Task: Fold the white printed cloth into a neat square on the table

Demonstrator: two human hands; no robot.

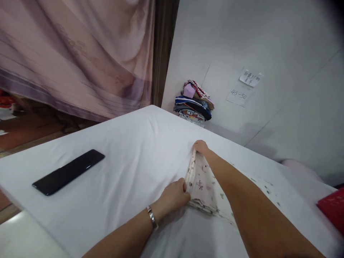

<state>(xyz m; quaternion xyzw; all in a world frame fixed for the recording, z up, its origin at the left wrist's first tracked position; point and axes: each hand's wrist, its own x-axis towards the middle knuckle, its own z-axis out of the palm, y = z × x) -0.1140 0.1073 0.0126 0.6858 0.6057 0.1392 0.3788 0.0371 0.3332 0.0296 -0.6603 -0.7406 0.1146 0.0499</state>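
Note:
A white cloth garment with small printed figures (200,179) lies on the white-covered table, its left part folded in layers and the rest spread flat to the right under my right arm. My left hand (176,195), with a silver bracelet at the wrist, pinches the near left corner of the folded layers. At the far left corner, my right hand (201,146) is closed on the cloth's edge, its fingertips partly hidden. The garment's exact kind cannot be made out.
A black phone (70,172) lies on the white sheet (129,161) to the left. Folded clothes are stacked (193,102) beyond the far edge, by the grey wall with paper notes (242,94). A red object (333,208) sits at right. A pink curtain (94,53) hangs behind.

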